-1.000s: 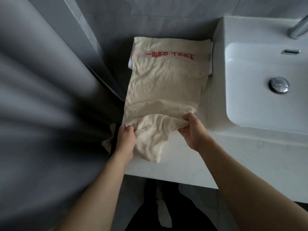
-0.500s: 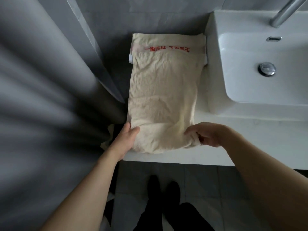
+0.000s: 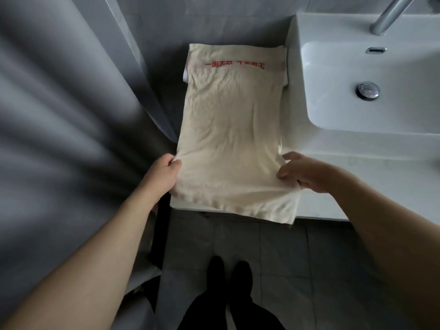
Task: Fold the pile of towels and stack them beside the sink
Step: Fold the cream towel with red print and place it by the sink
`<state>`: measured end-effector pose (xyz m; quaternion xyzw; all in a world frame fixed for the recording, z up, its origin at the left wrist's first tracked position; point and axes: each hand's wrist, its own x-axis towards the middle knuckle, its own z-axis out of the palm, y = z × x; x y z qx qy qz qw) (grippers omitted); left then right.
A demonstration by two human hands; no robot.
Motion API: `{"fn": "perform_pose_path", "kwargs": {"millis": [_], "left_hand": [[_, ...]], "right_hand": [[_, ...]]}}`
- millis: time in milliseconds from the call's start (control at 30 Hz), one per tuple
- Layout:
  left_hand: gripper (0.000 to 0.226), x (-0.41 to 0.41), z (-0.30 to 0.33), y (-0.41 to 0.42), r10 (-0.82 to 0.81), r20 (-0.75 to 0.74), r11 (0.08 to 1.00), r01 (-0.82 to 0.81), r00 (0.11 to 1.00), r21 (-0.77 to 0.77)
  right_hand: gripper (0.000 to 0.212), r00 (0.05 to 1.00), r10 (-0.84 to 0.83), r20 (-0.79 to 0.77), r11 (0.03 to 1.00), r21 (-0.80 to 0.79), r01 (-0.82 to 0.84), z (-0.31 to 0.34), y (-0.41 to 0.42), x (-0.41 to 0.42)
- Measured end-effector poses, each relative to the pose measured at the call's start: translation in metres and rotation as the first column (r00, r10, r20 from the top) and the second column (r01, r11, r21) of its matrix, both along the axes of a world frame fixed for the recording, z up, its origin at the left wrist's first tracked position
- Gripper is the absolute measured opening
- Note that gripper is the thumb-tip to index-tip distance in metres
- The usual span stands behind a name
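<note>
- Head view: cream towel (image 3: 231, 129) lies flat on the white counter (image 3: 333, 206), just left of the sink (image 3: 371, 75). Long axis runs away from the person.
- Red printed lettering (image 3: 235, 65) sits across the towel's far end, upside down from this view.
- A white edge of another cloth (image 3: 185, 78) peeks out under the towel's far-left corner; a similar sliver shows at the far-right corner, next to the sink wall.
- Towel's near edge hangs slightly over the counter front, lower on the sink side.
- Left hand (image 3: 163, 173) pinches the towel's near-left edge, thumb and fingers curled onto the cloth.
- Right hand (image 3: 307, 171) is at the towel's near-right edge, fingers curled around the fabric, thumb on top.
- Sink: drain plug (image 3: 367, 90) in the basin, faucet (image 3: 390, 14) at the far rim.
- Grey curtain (image 3: 59, 127) hangs left of the towel, away from the sink.
- Grey tiled floor (image 3: 285, 258) below the counter; person's dark shoes (image 3: 228, 270) visible.
</note>
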<state>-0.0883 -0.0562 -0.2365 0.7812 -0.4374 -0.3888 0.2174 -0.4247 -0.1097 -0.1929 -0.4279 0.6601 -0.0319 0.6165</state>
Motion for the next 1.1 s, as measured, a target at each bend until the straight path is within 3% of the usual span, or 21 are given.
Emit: {"fn": "perform_pose_path", "kwargs": {"millis": [100,200,300,367,433,533,667,800,967,1100], "left_hand": [[0.023,-0.007,-0.005,0.007,0.027,-0.005,0.999,-0.027,1.0,0.031],[0.021,-0.014,-0.012,0.018,0.266,-0.254,0.957,-0.222,0.93,0.189],[0.016,-0.015,-0.019,0.03,0.369,-0.376,0.921,-0.281,0.85,0.269],[0.031,-0.013,-0.023,0.035,0.391,-0.397,0.916,-0.306,0.83,0.26],[0.033,-0.012,-0.027,0.038,0.373,-0.293,0.923,-0.32,0.88,0.215],[0.027,-0.011,-0.031,0.041,0.22,0.054,0.965,-0.226,0.974,0.136],[0.025,-0.015,-0.034,0.041,0.047,0.301,0.966,-0.12,0.952,0.228],[0.05,-0.029,-0.037,0.042,-0.176,0.484,0.959,0.038,0.857,0.281],[0.053,-0.061,-0.041,-0.001,-0.421,0.583,0.894,0.427,0.695,0.136],[0.057,-0.093,-0.049,-0.071,-0.504,0.562,0.822,0.564,0.656,0.078]], "right_hand": [[0.03,0.997,-0.042,-0.062,0.99,0.132,0.05,0.004,0.007,-0.009],[0.026,0.997,-0.058,-0.052,0.974,0.217,0.068,0.004,0.019,-0.02],[0.025,0.982,-0.184,-0.036,0.96,0.208,0.187,-0.007,0.033,-0.027],[0.024,0.963,-0.254,-0.093,0.95,0.166,0.266,-0.019,0.044,-0.029],[0.026,0.942,-0.283,-0.184,0.947,0.102,0.304,-0.031,0.053,-0.03],[0.03,0.92,-0.283,-0.272,0.948,0.064,0.311,-0.046,0.062,-0.024],[0.026,0.868,-0.134,-0.478,0.986,0.021,0.164,-0.06,0.073,-0.017],[0.034,0.833,-0.036,-0.552,0.971,-0.218,-0.102,-0.067,0.071,-0.017],[0.045,0.777,0.065,-0.626,0.697,-0.529,-0.484,-0.078,0.031,0.008],[0.054,0.695,0.194,-0.693,0.45,-0.566,-0.69,-0.101,-0.014,0.01]]}}
